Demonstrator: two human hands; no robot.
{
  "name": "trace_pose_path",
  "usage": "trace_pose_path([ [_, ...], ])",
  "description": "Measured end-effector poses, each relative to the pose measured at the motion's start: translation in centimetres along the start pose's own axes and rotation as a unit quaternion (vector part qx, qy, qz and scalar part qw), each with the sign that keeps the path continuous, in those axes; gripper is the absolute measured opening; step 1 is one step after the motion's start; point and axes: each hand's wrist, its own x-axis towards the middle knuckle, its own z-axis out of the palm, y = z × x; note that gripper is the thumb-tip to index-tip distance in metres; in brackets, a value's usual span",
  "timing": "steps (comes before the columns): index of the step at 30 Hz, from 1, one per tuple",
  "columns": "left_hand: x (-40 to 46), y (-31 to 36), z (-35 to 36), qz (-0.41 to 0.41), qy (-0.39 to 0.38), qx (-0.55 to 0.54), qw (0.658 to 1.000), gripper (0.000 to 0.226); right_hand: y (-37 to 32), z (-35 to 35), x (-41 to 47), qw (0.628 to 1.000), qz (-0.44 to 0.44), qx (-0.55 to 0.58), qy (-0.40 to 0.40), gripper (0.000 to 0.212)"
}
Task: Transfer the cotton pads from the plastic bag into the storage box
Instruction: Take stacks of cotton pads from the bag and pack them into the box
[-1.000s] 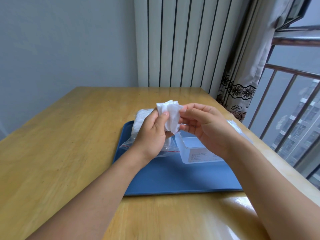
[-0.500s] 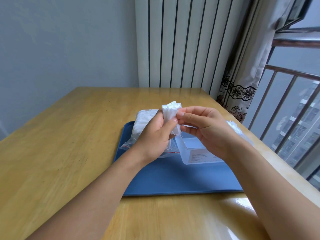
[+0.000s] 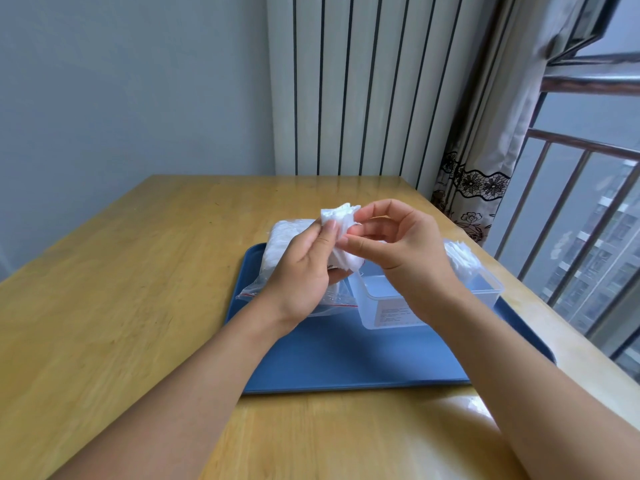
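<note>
1. The table [image 3: 104,306] carries a blue tray [image 3: 346,358].
2. On the tray the bag [image 3: 287,237] lies left of the open box [image 3: 388,306]; more pads [image 3: 460,258] stand at the far right end of the box.
3. The left hand [image 3: 304,271] grips a small stack of pads [image 3: 341,220] above the box.
4. The right hand [image 3: 394,244], fingers curled, pinches the stack edge.
5. The pads look light, soft and easy to scatter, so a hold across the stack's flat faces seems safest.

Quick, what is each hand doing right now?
Left hand: grips a bunch of cotton pads.
Right hand: fingertips pinch the same pads.
</note>
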Motion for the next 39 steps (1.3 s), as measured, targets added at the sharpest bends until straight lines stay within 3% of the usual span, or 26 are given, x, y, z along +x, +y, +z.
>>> trace_pose_path([
  [3,-0.1,0.2,0.1,-0.012,0.000,-0.037,0.999,0.041,0.1,0.4,0.0,0.998,-0.045,-0.032,0.015,0.020],
  [7,-0.1,0.8,0.3,-0.036,0.028,-0.094,0.995,0.041,0.0,0.4,0.1,1.000,-0.025,-0.008,0.011,0.010],
  [14,0.0,1.0,0.5,-0.034,0.076,-0.132,0.988,0.036,-0.6,0.0,0.2,1.000,0.007,0.007,0.021,0.017],
  [19,0.2,0.9,0.4,-0.063,0.071,-0.144,0.985,0.037,-0.8,0.0,0.1,0.996,-0.069,-0.054,0.036,0.019],
  [29,0.3,0.3,0.2,-0.077,0.013,-0.070,0.994,0.041,-0.4,-0.7,0.5,0.997,0.035,-0.022,-0.068,0.006],
  [32,0.2,0.5,0.3,-0.093,-0.008,-0.102,0.990,0.047,-0.3,-0.9,0.4,0.993,0.054,0.020,-0.100,0.020],
  [34,0.1,0.7,0.2,-0.097,-0.034,-0.123,0.987,0.056,-0.2,-1.0,0.4,0.993,0.046,0.021,-0.107,0.012],
  [39,0.1,1.0,0.1,-0.097,0.019,-0.165,0.981,0.048,-0.5,-1.6,0.6,0.985,0.040,0.031,-0.168,0.010],
])
